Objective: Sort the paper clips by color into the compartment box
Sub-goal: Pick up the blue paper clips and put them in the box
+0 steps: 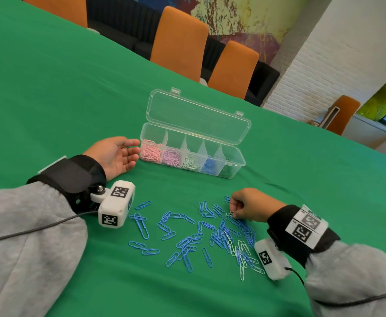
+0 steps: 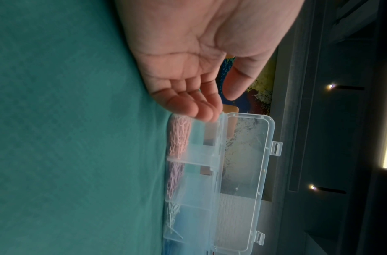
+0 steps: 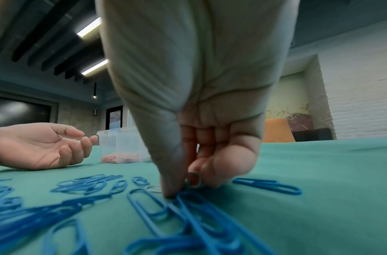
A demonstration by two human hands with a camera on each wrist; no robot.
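Compartment box: I am seeing the clear compartment box (image 1: 229, 167) lying on the green desk (image 1: 73, 88) with its long axis running from near left to far right, its lid (image 1: 199, 117) standing open on the far side.
Contents: from the left end the compartments are holding pink, lilac, white, blue and dark green clips.
Left hand: my left hand (image 1: 116, 156) is resting palm up on the desk, fingers relaxed and holding nothing, fingertips just beside the box's left end.
Right hand: my right hand (image 1: 249, 205) is reaching down with thumb and curled fingers pinching a white paper clip (image 3: 193, 179) at the far right edge of the pile.
Loose clips: the blue paper clips (image 1: 187, 236) are lying scattered and pointing every way, a few white ones mixed in on the right.
Open room: bare green cloth is lying between pile and box, and wide beyond the box.
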